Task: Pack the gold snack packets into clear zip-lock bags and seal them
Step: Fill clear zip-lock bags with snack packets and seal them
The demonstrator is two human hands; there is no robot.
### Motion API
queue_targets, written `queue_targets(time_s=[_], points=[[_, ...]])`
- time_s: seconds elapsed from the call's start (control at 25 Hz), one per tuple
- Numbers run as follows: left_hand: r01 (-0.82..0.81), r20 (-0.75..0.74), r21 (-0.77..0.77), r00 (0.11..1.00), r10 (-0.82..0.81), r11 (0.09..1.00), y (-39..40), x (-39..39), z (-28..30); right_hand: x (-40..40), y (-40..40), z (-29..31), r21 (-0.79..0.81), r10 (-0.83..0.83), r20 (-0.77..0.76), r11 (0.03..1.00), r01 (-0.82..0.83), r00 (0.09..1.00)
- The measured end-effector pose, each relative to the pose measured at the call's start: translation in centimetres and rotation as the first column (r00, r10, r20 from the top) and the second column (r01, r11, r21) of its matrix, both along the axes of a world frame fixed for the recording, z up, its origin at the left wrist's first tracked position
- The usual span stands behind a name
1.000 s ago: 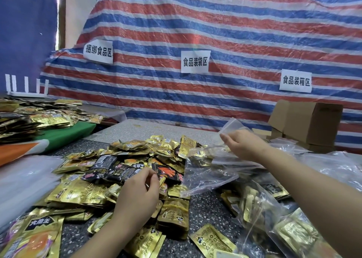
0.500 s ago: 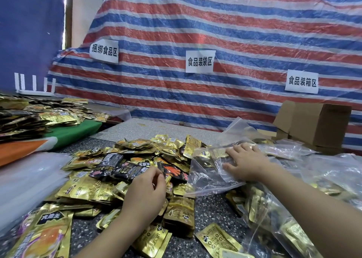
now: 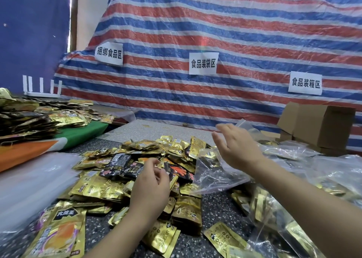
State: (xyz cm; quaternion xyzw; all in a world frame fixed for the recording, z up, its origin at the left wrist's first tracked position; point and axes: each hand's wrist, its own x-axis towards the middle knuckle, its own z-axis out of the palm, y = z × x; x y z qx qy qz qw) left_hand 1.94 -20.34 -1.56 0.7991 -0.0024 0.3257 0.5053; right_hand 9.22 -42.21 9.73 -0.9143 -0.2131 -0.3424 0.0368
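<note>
Gold snack packets (image 3: 101, 187) heaped at lower centre on a speckled dark tabletop (image 3: 213, 203), a few black packets (image 3: 121, 162) mixed in on top. At lower left, one larger packet cut off by the frame edge. At lower right, filled clear bags (image 3: 274, 214) blurred, contents hard to make out. Left hand (image 3: 149, 187) low over the heap, fingers curled, fingertips close together; whether anything is pinched in that grip, impossible to tell. Clear zip-lock bag (image 3: 213, 171) lying slack just right of it, partly under the right wrist. Right hand (image 3: 238, 146) above the bag, fingers spread, grip wide open, holding nothing. Farther back, cardboard box (image 3: 323, 128) at right, striped tarpaulin (image 3: 215, 32) with paper signs behind.
</note>
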Motion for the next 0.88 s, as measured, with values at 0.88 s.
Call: queue_targets(time_s=[0.88], points=[[-0.329,-0.012,0.427,0.929,0.369,0.842,12.8,0.4,5.9,-8.0,8.1,0.5,0.309,0.301,-0.016,0.908,-0.282,0.953]])
